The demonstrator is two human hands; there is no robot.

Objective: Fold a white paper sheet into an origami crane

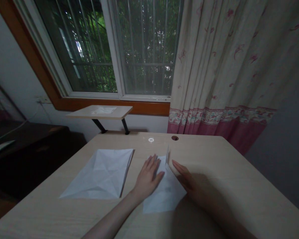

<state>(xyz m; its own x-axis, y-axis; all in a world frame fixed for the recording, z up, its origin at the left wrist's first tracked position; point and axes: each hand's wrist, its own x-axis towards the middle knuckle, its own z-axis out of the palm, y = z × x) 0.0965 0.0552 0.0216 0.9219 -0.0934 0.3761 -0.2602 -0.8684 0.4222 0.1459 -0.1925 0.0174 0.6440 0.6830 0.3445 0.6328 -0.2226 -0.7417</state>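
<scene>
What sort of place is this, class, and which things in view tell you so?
Probably a room in a home, perhaps a study corner: a pale, wood-patterned desk stands by a white-framed, barred glass window, beside a long cream fabric curtain with pink flowers and a deep pink lower band.

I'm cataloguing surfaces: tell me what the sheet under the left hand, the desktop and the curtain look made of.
Sheet: probably thin matte paper; one edge stands stiffly upright.
Desktop: likely smooth laminate, judging by its even, pale wood look, though real wood is possible.
Curtain: matte fabric, hanging in soft folds.
</scene>
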